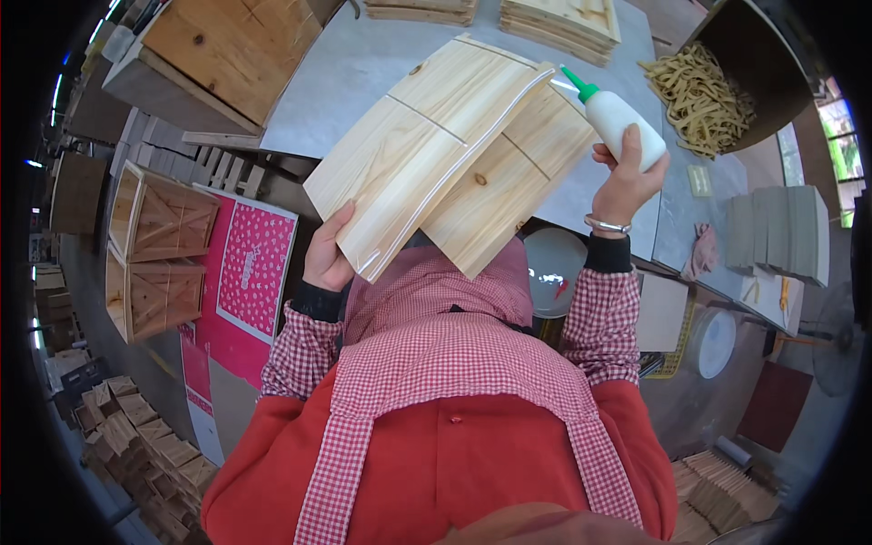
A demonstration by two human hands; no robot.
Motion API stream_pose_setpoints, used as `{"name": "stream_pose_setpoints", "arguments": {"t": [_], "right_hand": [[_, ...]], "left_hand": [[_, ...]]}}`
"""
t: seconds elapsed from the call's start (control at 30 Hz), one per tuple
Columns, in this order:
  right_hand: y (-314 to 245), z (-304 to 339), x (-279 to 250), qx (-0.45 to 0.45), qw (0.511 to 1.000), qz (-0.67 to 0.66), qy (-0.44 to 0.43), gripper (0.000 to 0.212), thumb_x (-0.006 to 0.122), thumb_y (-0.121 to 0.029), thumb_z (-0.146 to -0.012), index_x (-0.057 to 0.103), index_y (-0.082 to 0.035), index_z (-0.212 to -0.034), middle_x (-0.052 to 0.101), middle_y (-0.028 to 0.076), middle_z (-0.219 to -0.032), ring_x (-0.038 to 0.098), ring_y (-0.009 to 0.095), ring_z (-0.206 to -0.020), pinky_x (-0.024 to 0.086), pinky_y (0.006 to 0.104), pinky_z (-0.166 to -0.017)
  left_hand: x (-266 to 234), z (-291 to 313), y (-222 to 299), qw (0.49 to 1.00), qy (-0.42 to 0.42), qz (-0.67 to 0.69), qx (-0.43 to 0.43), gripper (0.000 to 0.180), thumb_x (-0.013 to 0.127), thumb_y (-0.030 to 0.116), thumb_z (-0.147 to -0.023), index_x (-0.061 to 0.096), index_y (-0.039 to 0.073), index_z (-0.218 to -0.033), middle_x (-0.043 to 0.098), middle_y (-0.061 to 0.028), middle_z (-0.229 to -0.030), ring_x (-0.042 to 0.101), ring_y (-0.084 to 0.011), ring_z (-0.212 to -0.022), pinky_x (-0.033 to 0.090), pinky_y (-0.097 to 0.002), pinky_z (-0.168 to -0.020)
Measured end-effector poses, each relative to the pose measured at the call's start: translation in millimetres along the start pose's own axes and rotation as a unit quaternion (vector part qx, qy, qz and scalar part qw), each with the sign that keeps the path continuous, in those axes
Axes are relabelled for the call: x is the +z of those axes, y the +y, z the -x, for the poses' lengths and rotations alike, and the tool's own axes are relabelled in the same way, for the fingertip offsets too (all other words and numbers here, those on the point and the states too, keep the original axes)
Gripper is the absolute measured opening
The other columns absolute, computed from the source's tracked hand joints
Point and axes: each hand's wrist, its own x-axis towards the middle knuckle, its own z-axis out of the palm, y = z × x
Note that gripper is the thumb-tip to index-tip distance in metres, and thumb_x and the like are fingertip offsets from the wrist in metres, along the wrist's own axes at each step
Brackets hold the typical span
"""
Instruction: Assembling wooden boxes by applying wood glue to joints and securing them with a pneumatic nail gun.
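Observation:
My left hand [330, 254] grips the near left corner of a pale wooden board [391, 173], which is tilted over the table's edge. A groove crosses the board, and a white line of glue [427, 198] runs along its right edge. Beneath it, to the right, lies a second grooved wooden board [495, 186] with a dark knot. My right hand [633, 170] is wrapped round a white squeeze bottle [618, 123] with a green nozzle. The bottle is tipped, its nozzle pointing up and left near the far end of the glued edge.
Stacked boards [563, 25] lie at the table's [336, 86] far side. A brown bin [772, 82] of tan strips [699, 100] stands at the far right, near grey blocks [781, 232]. Wooden crates [163, 254] stand left, beside a pink patterned panel [259, 259]. A round white basin [556, 268] sits below the right forearm.

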Motion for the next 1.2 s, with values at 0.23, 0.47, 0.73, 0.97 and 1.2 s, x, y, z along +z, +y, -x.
{"name": "stream_pose_setpoints", "arguments": {"t": [0.23, 0.47, 0.73, 0.97, 1.2], "right_hand": [[-3.9, 3.2, 1.3, -0.018, 0.999, 0.038, -0.034, 0.030, 0.064, -0.019, -0.089, 0.047, 0.002, -0.100, 0.062, 0.014, -0.084, 0.060, 0.019, -0.053, 0.049, 0.0277, -0.046], [-33.5, 25.6, -18.7, 0.002, 0.996, -0.084, 0.001, 0.037, 0.058, -0.027, -0.090, 0.049, 0.005, -0.107, 0.063, 0.015, -0.086, 0.061, 0.020, -0.058, 0.049, 0.0284, -0.049], [-54.7, 14.1, -53.4, -0.041, 0.990, -0.105, 0.082, 0.043, 0.052, -0.033, -0.091, 0.053, 0.006, -0.108, 0.064, 0.016, -0.086, 0.060, 0.020, -0.061, 0.047, 0.0283, -0.051], [-51.3, 27.1, -78.7, -0.013, 0.995, -0.044, 0.093, 0.041, 0.054, -0.032, -0.091, 0.052, 0.005, -0.108, 0.062, 0.017, -0.084, 0.060, 0.021, -0.062, 0.047, 0.0288, -0.052], [-12.0, 36.5, -61.8, 0.097, 0.995, 0.020, -0.005, 0.044, 0.063, -0.023, -0.086, 0.045, 0.004, -0.117, 0.060, 0.017, -0.093, 0.061, 0.022, -0.062, 0.049, 0.0335, -0.051]], "left_hand": [[5.1, 2.4, 0.9, 0.999, -0.015, 0.031, -0.005, 0.055, 0.056, 0.016, -0.094, 0.031, -0.002, -0.140, 0.048, -0.0207, -0.135, 0.052, -0.0319, -0.121, 0.044, -0.0444, -0.102], [31.7, -12.2, 12.8, 0.999, 0.000, 0.010, 0.032, 0.051, 0.052, 0.018, -0.096, 0.033, -0.001, -0.139, 0.048, -0.0203, -0.135, 0.051, -0.0314, -0.122, 0.043, -0.0446, -0.103], [161.8, -148.8, -2.0, 0.987, -0.161, 0.012, -0.005, 0.046, 0.053, 0.013, -0.096, 0.037, 0.001, -0.137, 0.047, -0.0171, -0.136, 0.048, -0.0281, -0.124, 0.040, -0.0422, -0.106], [284.8, -360.5, -70.6, 0.973, -0.225, 0.044, 0.023, 0.050, 0.055, 0.025, -0.095, 0.038, 0.001, -0.135, 0.045, -0.0164, -0.138, 0.043, -0.0344, -0.127, 0.038, -0.0421, -0.108], [252.6, -371.7, -51.4, 0.979, -0.071, -0.071, -0.175, 0.046, 0.050, 0.026, -0.098, 0.041, -0.001, -0.134, 0.046, -0.0163, -0.137, 0.050, -0.0293, -0.120, 0.043, -0.0442, -0.103]]}}
